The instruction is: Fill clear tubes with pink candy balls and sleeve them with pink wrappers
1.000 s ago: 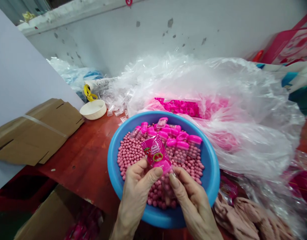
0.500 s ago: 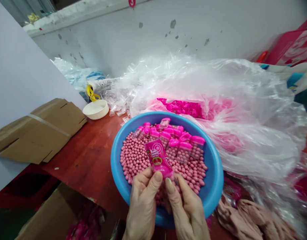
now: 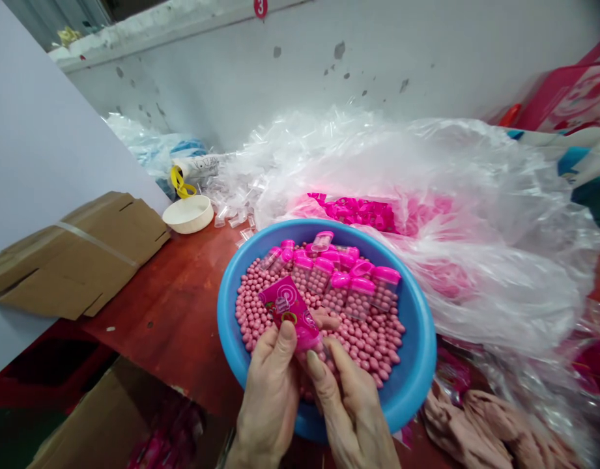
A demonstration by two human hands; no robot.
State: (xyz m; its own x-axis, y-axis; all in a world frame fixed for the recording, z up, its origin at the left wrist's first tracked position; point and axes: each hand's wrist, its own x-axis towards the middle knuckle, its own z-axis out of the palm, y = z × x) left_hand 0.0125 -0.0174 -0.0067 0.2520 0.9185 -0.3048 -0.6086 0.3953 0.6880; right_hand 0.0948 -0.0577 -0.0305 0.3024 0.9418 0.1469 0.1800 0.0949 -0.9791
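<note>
Your left fingers point(image 3: 285, 335) clamp the printed pink wrapper point(image 3: 300, 316), your right fingers point(image 3: 322, 374) its lower end. The blue basin point(image 3: 424, 326) below holds pink beads point(image 3: 260, 296) and pink-capped containers point(image 3: 361, 298).

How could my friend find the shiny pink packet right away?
Look for the big blue bowl with small pink balls inside. Over it, the left hand and right hand hold the packet. Unlike the clear, pink-capped bottles beyond it in the bowl, it has a swirl printed on it.
</note>
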